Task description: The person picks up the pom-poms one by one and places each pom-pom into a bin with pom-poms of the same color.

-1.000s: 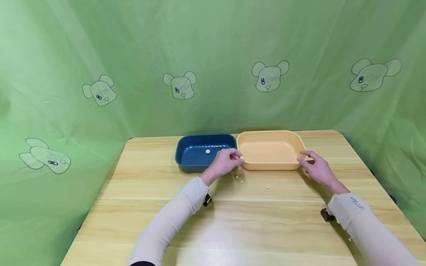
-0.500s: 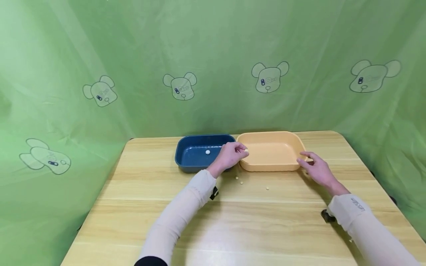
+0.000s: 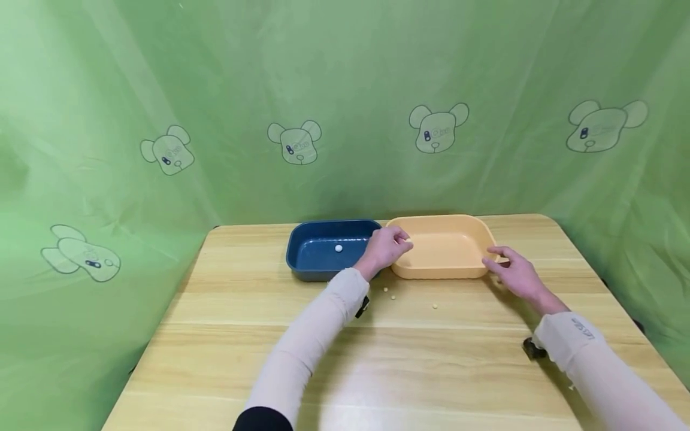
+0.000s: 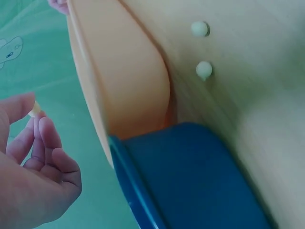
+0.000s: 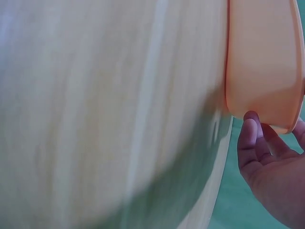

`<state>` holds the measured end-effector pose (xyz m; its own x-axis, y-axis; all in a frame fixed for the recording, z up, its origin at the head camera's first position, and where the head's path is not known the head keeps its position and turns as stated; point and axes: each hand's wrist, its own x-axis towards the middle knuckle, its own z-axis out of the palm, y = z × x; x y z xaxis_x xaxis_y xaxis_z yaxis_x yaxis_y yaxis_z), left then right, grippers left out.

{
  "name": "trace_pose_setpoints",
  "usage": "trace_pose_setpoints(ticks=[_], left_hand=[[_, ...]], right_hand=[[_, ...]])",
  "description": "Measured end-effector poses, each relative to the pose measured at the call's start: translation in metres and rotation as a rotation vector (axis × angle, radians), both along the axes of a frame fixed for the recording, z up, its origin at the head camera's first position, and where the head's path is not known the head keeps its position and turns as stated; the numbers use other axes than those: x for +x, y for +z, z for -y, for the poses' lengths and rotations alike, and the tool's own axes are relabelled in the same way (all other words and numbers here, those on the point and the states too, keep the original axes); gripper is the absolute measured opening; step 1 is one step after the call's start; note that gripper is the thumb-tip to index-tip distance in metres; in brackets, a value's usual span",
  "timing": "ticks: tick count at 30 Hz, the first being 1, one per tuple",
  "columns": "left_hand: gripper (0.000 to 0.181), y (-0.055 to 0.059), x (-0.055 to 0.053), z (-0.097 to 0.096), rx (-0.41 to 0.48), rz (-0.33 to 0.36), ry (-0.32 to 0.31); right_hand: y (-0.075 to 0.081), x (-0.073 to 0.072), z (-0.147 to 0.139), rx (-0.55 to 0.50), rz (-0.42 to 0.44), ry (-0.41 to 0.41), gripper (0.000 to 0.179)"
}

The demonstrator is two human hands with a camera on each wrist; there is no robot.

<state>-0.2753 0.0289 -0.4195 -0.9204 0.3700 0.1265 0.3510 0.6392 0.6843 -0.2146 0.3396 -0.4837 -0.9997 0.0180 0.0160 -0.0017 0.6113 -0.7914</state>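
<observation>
My left hand [image 3: 384, 246] pinches a small pale yellow ball [image 4: 34, 109] between thumb and fingertips, over the left end of an orange tray [image 3: 439, 273]. The remaining fingers curl loosely in the left wrist view. At the tray's right end, my right hand [image 3: 518, 276] holds the rim, with fingers against the outside of the end wall [image 5: 267, 107]. A blue tray [image 3: 312, 276] stands beside the orange one, partly behind my left hand. Inside it lies a white ball [image 3: 338, 248].
Small pale balls lie on the wooden table [image 3: 431, 359] in front of the trays: two close together, one ball [image 3: 386, 289] nearer the tray, and another ball [image 3: 435, 306] farther right. A green curtain [image 3: 366, 173] with bear heads hangs behind the table.
With the pinched ball, my left hand has moved right, from the gap between the trays to over the orange tray's left end. My right hand keeps its place at the rim.
</observation>
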Motion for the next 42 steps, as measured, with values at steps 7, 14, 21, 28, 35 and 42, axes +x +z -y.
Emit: trace_pose_setpoints(ticks=[7, 14, 21, 28, 35, 42], left_hand=[[0.017, -0.007, 0.002, -0.013, -0.070, -0.031, -0.027], [0.017, -0.009, 0.002, -0.016, -0.072, 0.000, 0.013], [0.017, -0.008, -0.002, -0.018, -0.054, 0.024, 0.046], [0.017, -0.007, -0.007, -0.019, -0.009, 0.051, 0.058], [0.023, -0.011, -0.013, -0.015, 0.022, 0.032, 0.009], [0.022, -0.015, -0.013, -0.007, 0.135, 0.078, -0.022]], right_hand=[[-0.001, -0.001, 0.001, 0.000, -0.003, -0.001, 0.063], [0.000, 0.000, 0.001, -0.005, 0.006, 0.005, 0.063], [0.000, 0.001, 0.002, -0.014, 0.004, 0.002, 0.064], [0.000, 0.002, 0.005, -0.020, 0.000, -0.003, 0.064], [-0.002, 0.002, 0.005, -0.011, -0.026, -0.002, 0.063], [-0.003, 0.002, 0.005, -0.027, -0.023, -0.016, 0.062]])
